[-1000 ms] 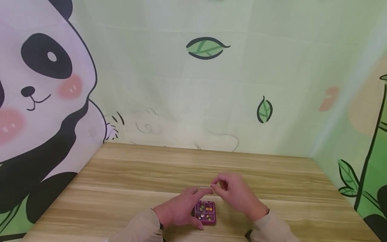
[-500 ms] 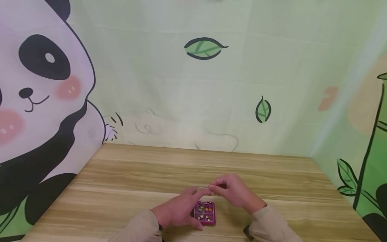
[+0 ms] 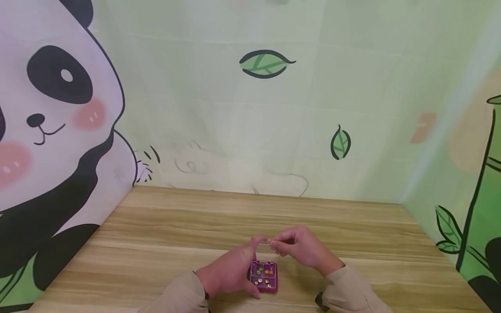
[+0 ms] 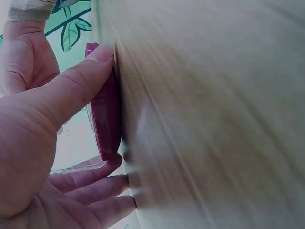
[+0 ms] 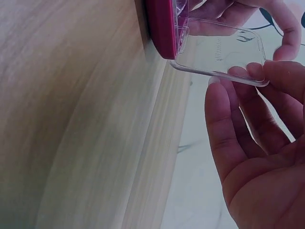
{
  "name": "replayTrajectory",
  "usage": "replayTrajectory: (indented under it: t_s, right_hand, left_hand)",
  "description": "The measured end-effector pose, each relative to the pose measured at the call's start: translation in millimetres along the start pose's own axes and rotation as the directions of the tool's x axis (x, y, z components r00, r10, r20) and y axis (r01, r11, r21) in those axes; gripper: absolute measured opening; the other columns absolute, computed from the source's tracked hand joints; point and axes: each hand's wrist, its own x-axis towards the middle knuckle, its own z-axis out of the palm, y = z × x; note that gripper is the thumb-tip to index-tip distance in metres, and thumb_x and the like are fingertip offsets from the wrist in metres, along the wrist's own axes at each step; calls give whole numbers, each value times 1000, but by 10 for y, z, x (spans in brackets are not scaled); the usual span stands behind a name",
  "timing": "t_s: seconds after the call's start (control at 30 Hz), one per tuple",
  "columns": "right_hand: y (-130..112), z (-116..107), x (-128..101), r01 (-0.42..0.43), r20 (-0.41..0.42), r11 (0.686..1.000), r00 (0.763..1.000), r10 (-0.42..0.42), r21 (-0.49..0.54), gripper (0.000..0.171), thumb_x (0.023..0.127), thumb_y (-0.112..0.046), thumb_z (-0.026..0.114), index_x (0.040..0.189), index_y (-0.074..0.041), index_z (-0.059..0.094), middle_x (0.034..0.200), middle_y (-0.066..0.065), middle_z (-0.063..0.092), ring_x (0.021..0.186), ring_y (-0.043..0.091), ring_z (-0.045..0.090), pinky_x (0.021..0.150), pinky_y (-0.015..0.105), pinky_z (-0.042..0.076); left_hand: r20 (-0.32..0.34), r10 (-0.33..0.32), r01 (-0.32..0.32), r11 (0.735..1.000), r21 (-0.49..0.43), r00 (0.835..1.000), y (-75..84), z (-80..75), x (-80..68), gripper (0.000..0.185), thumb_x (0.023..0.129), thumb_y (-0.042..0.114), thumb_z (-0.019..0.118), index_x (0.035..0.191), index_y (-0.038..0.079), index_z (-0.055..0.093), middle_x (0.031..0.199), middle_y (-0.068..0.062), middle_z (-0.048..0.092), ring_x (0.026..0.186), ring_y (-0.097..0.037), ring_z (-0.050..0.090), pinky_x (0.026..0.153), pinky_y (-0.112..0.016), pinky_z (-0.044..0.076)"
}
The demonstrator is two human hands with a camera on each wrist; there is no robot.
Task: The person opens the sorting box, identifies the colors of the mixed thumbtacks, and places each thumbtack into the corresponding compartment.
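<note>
A small magenta pill box (image 3: 276, 279) sits on the table with its clear lid (image 5: 228, 47) swung up. Four-way dividers part its inside, and several small yellow, green and pale pieces (image 3: 269, 272) lie in the compartments. My left hand (image 3: 231, 271) holds the box from the left, the thumb (image 4: 90, 71) along its near side and the other fingers around its far side. At the lid's edge, my right hand (image 3: 305, 248) pinches the clear plastic between thumb and fingers, as the right wrist view shows. The left index finger is raised beside the lid.
The wood-grain table (image 3: 176, 217) reaches back to a pale green cloth backdrop (image 3: 195, 87) with a panda (image 3: 113, 152) and leaves printed on it. Cloth also hangs along the left and right sides.
My right hand has shifted slightly left, its fingertips closing on the lid's edge. My left index finger has lifted away from the right fingertips. The box stays nearly in place.
</note>
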Motion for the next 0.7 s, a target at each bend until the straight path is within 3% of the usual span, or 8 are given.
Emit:
replayTrajectory:
  t_s: [0.2,0.37,0.5,0.7]
  right_hand:
    - [5,8,-6,-18,10,999,1000,18,31,23,97,-22,70,104,-2,79,97,19,78,81,28,73,74,39,63]
    - [32,-3,-23,12,7,1000,1000,-12,4,23,96,-24,71,105,-5,80,97,16,79,80,24,73,72,32,62]
    - [48,-23,-44,54,8,998,999,-54,-12,21,96,-24,72,104,-6,80,96,15,79,80,24,73,69,25,59]
    - [66,-47,-53,136,20,989,991,-135,-52,20,96,-23,72,103,-6,81,101,10,80,84,22,75,72,22,59]
  left_hand:
    - [-13,-44,44,999,7,999,14,-6,6,127,56,36,100,155,21,21,111,-5,70,97,-12,67,98,-32,56]
    - [-28,-50,52,996,70,998,33,28,19,115,57,43,98,147,13,33,113,-8,72,94,-13,69,94,-31,58]
    - [-39,-40,45,992,116,998,53,49,27,108,59,48,96,144,15,37,117,-8,72,92,-12,69,91,-30,58]
    - [-49,-40,47,987,151,998,65,60,38,101,60,49,96,138,17,40,110,-7,74,88,-13,69,85,-29,58]
